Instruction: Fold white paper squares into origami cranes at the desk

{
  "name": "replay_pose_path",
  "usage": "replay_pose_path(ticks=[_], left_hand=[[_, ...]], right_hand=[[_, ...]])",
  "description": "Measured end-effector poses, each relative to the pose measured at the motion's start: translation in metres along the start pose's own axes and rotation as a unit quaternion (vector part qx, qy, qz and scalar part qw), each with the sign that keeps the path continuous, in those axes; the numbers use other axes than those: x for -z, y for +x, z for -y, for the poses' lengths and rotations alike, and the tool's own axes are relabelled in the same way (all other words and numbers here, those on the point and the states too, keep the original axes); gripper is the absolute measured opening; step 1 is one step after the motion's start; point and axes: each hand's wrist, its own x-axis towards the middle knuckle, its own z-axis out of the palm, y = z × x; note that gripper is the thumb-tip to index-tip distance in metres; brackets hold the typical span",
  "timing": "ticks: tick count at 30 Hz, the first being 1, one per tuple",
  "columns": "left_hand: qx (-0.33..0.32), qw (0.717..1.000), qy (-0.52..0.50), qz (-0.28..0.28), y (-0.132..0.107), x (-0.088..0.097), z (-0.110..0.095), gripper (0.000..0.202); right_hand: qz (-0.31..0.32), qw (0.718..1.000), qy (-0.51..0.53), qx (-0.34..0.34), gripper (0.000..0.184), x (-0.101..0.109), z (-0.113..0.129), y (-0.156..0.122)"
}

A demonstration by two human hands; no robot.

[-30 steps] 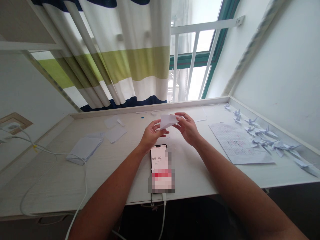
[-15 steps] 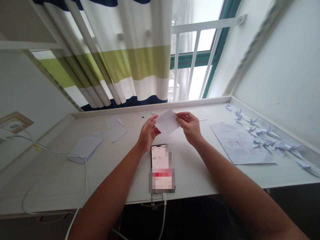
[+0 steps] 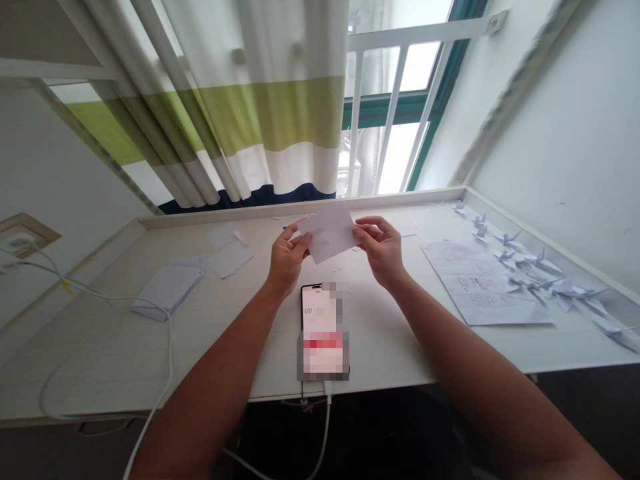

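A small white sheet of paper [image 3: 330, 233] is held up tilted above the desk, between my two hands. My left hand [image 3: 289, 260] pinches its left edge, thumb on the near face and fingers behind. On the other side, my right hand [image 3: 381, 248] grips the right edge between thumb and fingers. Below the paper a phone [image 3: 325, 367] lies on the desk with a timer-like display, partly blurred out, and a white cable plugged into its near end.
Several folded paper cranes [image 3: 535, 267] line the desk's right side beside a printed sheet [image 3: 470, 287]. To the left lie a stack of white paper [image 3: 167, 288], loose pieces [image 3: 230, 259] and a white cable [image 3: 170, 353]. A curtain [image 3: 240, 120] and window railing [image 3: 390, 100] stand behind.
The paper has turned and now shows more of its face. My left hand has shifted from beside its lower left to pinching its left edge; the right hand keeps its grip.
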Motion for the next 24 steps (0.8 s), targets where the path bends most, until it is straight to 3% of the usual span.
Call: replay_pose_path(ticks=[2, 7, 13, 20, 24], left_hand=[[0.002, 1.0, -0.006, -0.017, 0.002, 0.001, 0.001, 0.053], [0.016, 0.999, -0.014, -0.041, 0.005, 0.005, 0.006, 0.051], [0.04, 0.998, 0.029, -0.026, 0.006, 0.009, 0.01, 0.047], [0.038, 0.998, 0.054, -0.015, 0.006, 0.011, 0.014, 0.038], [0.047, 0.997, 0.057, 0.0, 0.006, 0.012, 0.013, 0.036]], right_hand=[[0.027, 0.998, -0.032, 0.036, 0.008, 0.0, -0.001, -0.002], [0.129, 0.977, -0.143, 0.093, 0.024, 0.005, -0.005, -0.004], [0.152, 0.957, -0.205, 0.139, 0.025, 0.012, -0.009, 0.001], [0.152, 0.893, -0.357, 0.228, 0.018, 0.02, -0.007, 0.006], [0.227, 0.854, -0.4, 0.245, 0.025, 0.021, 0.002, 0.005]])
